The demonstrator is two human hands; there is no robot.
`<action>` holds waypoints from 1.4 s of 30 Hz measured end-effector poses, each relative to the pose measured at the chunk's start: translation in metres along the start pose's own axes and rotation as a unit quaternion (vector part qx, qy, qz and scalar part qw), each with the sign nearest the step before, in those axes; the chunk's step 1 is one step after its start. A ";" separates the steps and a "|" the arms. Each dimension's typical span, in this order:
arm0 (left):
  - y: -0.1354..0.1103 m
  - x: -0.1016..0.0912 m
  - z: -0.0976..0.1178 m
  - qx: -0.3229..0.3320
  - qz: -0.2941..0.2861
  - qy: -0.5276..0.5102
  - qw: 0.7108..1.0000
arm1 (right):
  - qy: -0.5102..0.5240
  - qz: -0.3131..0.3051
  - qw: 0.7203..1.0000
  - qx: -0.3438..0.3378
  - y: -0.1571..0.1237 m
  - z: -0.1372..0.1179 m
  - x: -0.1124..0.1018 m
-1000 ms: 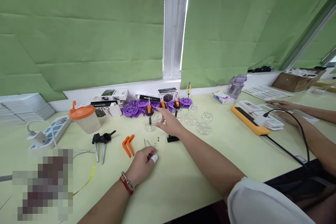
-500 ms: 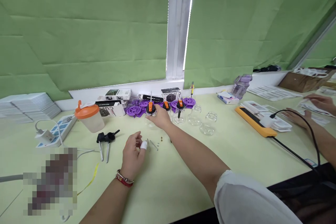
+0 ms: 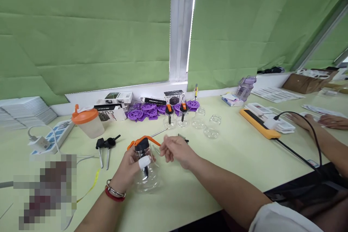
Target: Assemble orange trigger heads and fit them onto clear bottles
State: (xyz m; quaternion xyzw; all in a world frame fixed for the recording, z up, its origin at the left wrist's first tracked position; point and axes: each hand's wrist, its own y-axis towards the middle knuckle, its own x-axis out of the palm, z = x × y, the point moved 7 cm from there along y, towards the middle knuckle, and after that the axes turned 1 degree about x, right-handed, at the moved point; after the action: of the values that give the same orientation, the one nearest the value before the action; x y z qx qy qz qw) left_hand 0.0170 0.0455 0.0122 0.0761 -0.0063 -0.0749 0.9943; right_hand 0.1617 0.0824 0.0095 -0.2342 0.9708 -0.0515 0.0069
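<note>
My left hand point(image 3: 130, 168), with a white wrap on its thumb, is closed around a clear glass jar point(image 3: 148, 183) with a black top point(image 3: 141, 144). An orange arm point(image 3: 148, 138) and a thin metal rod point(image 3: 159, 133) extend at the top of the jar. Beside the jar, my right hand point(image 3: 175, 149) has its fingers curled together close to the orange arm; whatever lies between them is too small to make out. A thin metal pin point(image 3: 156, 149) shows between the jar and my right fingers. Past that hand lies a small spring with a black part point(image 3: 183, 137).
Two similar orange-topped jars point(image 3: 182, 117) and bare glass jars point(image 3: 211, 132) stand behind, near purple discs point(image 3: 149, 108). Left are a black two-legged part point(image 3: 107, 143), an orange-lidded cup point(image 3: 88, 123) and a power strip point(image 3: 58, 136). A co-worker's hands point(image 3: 304, 120) are at right.
One orange-topped jar has come forward from the back row into my left hand. My right hand has drawn back from the row to beside that jar.
</note>
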 end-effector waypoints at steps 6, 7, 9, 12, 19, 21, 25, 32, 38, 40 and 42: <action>0.004 -0.013 0.003 -0.022 0.053 -0.113 0.992 | -0.242 0.018 0.970 -0.030 0.004 0.018 -0.019; 0.003 -0.019 0.004 -0.018 0.082 -0.136 0.987 | -0.338 0.010 0.939 -0.059 0.004 0.019 -0.013; 0.003 -0.032 0.003 -0.023 0.145 -0.183 0.972 | -0.497 0.004 0.862 -0.097 0.003 0.027 0.001; 0.002 -0.047 0.003 -0.032 0.194 -0.229 0.953 | -0.610 -0.012 0.785 -0.101 0.007 0.042 0.016; 0.002 -0.054 0.002 -0.036 0.209 -0.261 0.942 | -0.666 0.000 0.735 -0.123 0.018 0.043 0.032; 0.002 -0.054 0.002 -0.035 0.211 -0.260 0.942 | -0.680 -0.011 0.720 -0.141 0.021 0.040 0.038; 0.002 -0.053 0.004 -0.032 0.205 -0.252 0.945 | -0.694 -0.021 0.702 -0.161 0.027 0.035 0.046; 0.002 -0.055 0.002 -0.039 0.203 -0.257 0.944 | -0.694 -0.027 0.696 -0.182 0.029 0.034 0.054; 0.002 -0.054 0.004 -0.032 0.198 -0.242 0.949 | -0.700 -0.028 0.688 -0.189 0.033 0.033 0.057; 0.002 -0.053 0.004 -0.033 0.196 -0.240 0.950 | -0.699 -0.028 0.689 -0.189 0.035 0.032 0.058; 0.003 -0.053 0.003 -0.033 0.195 -0.242 0.950 | -0.697 -0.035 0.690 -0.190 0.036 0.032 0.059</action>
State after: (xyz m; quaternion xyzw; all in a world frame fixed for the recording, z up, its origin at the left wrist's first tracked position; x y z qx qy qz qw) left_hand -0.0349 0.0558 0.0156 0.0200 -0.2590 0.1036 0.9601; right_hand 0.0943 0.0839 -0.0257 -0.2328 0.6667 0.3123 0.6354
